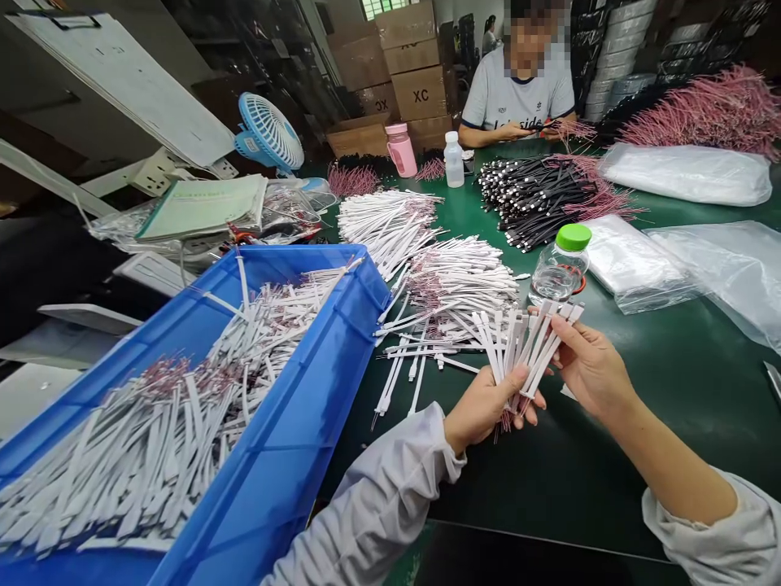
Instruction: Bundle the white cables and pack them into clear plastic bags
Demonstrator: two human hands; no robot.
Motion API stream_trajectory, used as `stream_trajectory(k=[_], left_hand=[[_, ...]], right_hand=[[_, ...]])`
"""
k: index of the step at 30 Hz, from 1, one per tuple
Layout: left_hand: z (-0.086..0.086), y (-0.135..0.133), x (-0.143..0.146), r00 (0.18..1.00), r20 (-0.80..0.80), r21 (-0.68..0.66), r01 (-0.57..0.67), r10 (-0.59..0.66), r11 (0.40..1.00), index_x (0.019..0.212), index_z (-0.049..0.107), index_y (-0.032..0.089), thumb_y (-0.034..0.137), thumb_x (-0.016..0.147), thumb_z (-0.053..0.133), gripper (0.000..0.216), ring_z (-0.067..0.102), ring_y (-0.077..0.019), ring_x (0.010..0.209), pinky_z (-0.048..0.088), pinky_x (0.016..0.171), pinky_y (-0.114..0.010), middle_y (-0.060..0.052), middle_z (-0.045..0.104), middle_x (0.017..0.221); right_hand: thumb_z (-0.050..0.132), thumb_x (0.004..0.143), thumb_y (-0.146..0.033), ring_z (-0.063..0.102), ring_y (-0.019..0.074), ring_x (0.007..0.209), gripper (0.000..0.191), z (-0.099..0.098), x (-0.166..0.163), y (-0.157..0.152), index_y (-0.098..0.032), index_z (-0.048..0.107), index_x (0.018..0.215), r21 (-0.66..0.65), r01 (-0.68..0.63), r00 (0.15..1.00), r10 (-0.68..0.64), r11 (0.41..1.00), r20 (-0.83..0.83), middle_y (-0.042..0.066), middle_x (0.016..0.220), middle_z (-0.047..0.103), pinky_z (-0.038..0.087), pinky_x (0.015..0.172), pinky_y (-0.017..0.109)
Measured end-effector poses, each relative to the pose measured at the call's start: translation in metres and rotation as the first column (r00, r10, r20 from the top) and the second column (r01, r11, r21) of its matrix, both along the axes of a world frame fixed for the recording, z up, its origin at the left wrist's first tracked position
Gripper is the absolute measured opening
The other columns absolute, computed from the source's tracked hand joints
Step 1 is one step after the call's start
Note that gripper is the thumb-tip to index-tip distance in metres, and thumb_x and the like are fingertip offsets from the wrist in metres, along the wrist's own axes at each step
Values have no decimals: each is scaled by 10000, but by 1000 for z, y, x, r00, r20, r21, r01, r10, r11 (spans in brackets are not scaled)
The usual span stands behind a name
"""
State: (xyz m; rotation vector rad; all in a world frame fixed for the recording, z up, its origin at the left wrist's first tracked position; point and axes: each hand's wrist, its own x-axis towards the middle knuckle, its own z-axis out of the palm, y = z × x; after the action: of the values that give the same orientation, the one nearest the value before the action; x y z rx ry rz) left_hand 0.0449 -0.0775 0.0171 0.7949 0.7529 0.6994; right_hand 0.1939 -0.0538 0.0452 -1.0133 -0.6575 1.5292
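While hands [591,370] full, "XC" on carton [420,96].

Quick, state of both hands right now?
Left hand: closed, holding a bunch of white cables near their lower ends.
Right hand: closed, fingers gripping cables of the same bunch near their upper ends.

Cable workshop: green worktable [689,374] bears heaped white cables [467,281]; blue crate [323,399] holds more; cartons [420,91] stand stacked; co-worker [509,91] opposite.
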Motion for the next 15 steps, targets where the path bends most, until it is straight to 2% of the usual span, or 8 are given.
stream_trajectory(k=[5, 10, 12, 15], left_hand=[[3, 0, -3, 997, 4, 12, 81, -81, 997, 1091, 593, 79, 556, 810, 569, 554, 378, -32, 343, 181, 321, -166, -12, 596, 587], [2, -1, -2, 997, 2, 71, 75, -75, 995, 1047, 551, 91, 570, 839, 514, 524, 380, -47, 317, 160, 310, -172, -23, 609, 561], [1, -2, -1, 998, 2, 69, 62, -63, 996, 1034, 544, 102, 568, 846, 505, 504, 421, -56, 335, 194, 318, -168, -34, 631, 591], [0, -1, 0, 998, -23, 69, 61, -59, 996, 1072, 555, 99, 561, 845, 514, 516, 556, -93, 448, 310, 356, -168, -64, 665, 702]], right_hand=[[808, 652, -357, 364, 57, 472, 355, 2, 8, 3, -179, 726, 948, -75, -141, 989, 137, 987, -53, -40, 573, 458, 390, 412, 194], [820, 641, -338, 486, 92, 544, 287, -4, 12, 4, -174, 717, 853, -141, -270, 962, 271, 952, -13, 4, 650, 556, 467, 520, 238], [825, 631, -342, 451, 80, 512, 254, -5, 11, 4, -160, 699, 754, -110, -223, 973, 229, 969, 41, -4, 623, 535, 436, 490, 233], [836, 612, -344, 326, 41, 452, 263, -5, 8, 3, -151, 660, 650, -37, -58, 993, 61, 998, 105, -39, 554, 462, 349, 426, 213]])
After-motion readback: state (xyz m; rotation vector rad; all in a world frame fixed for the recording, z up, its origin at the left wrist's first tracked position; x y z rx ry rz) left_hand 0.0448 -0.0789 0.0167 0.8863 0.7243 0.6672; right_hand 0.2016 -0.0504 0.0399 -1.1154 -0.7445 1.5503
